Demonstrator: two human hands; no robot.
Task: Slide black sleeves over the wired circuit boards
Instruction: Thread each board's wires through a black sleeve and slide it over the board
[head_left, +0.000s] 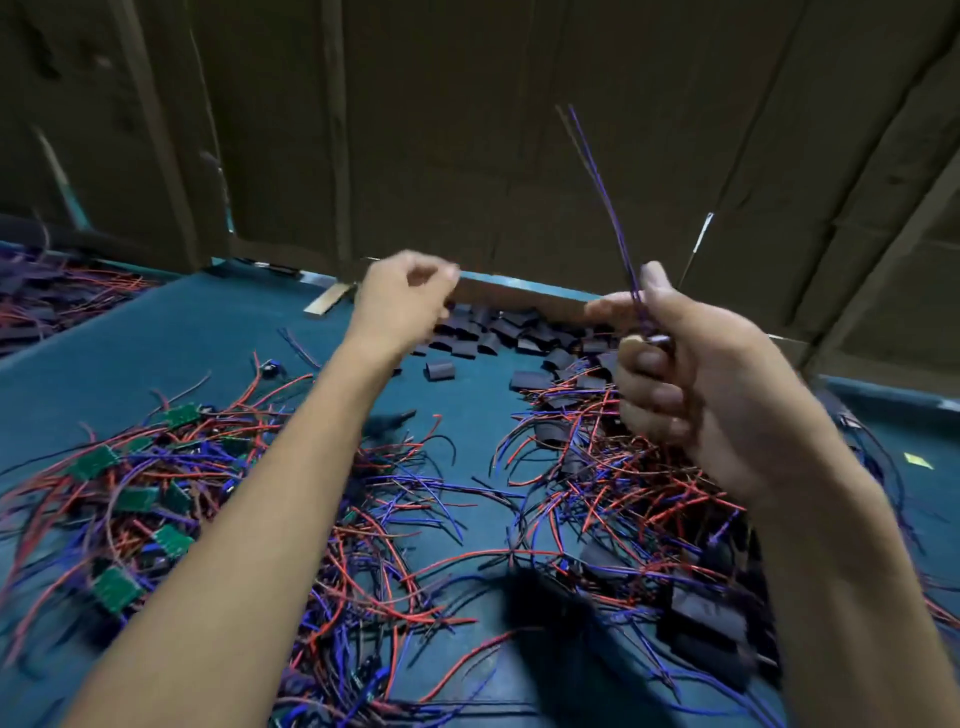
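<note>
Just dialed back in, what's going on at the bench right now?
A person is sleeving wired boards. The right hand holds a bundle of wires upright. The left hand, fingers curled, reaches toward the loose black sleeves at the back of the table. Bare green boards lie on the left.
</note>
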